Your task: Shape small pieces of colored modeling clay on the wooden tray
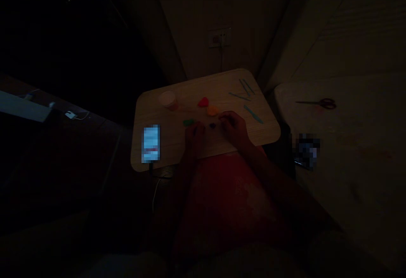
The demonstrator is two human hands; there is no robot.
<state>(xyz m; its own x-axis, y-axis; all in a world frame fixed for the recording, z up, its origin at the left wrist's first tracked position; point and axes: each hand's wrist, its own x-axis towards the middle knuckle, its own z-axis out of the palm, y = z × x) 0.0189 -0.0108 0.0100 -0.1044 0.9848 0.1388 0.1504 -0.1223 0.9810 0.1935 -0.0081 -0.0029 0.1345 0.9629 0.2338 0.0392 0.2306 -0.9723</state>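
In dim light, both hands are over a wooden-topped table (171, 143). My left hand (195, 135) rests near the front edge, fingers loosely bent and apart, beside a green lump (188, 122) that looks like modelling clay. My right hand (234, 126) is half curled with a gap between thumb and fingers, and nothing shows in it. Between the two hands lies a small dark lump (212, 125). Just beyond it sit an orange piece (212, 110) and a red piece (203, 102). Fine detail of the fingers is lost in the dark.
A round tub (168, 100) stands at the back left, and a lit phone (150, 144) with a cable lies front left. Thin teal sticks (245, 88) and a teal knife-shaped tool (253, 114) are at the right. Scissors (317, 102) lie on a pale surface beyond the table.
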